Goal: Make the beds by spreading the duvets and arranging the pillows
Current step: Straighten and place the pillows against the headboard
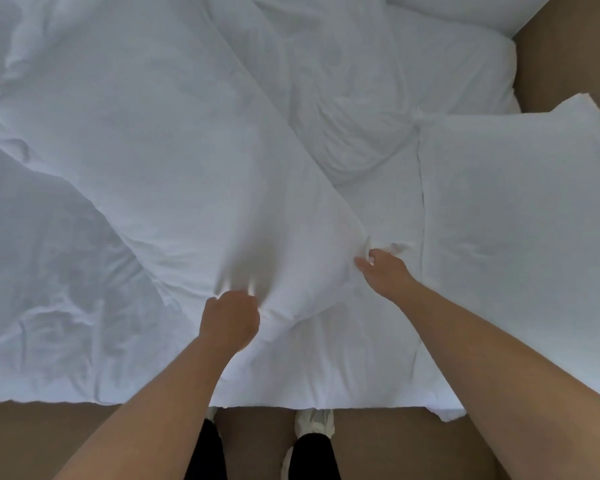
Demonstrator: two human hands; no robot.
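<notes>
1. Head view: a person stands at the side of a bed, both hands on a white duvet.
2. The left hand is clenched round a bunch of duvet near its close edge, and the cloth puckers just above the knuckles.
3. The right hand pinches the duvet's corner between thumb and fingers, farther out and to the right of the left hand.
4. The duvet lies heaped away from the hands and to their left. Its raised fold runs on a diagonal from the held corner toward the far left, and the rest is crumpled over the left of the bed.
5. A pillow lies flat to the right of the right hand, near but apart, with bare sheet between. Its long axis runs away from the person.
6. What looks like a second pillow shows beyond it.
7. Spreading looks barely begun. The corner probably has to travel right, toward the pillows, and the right hand is the nearer, so it would lead while the left carries the edge along.
</notes>
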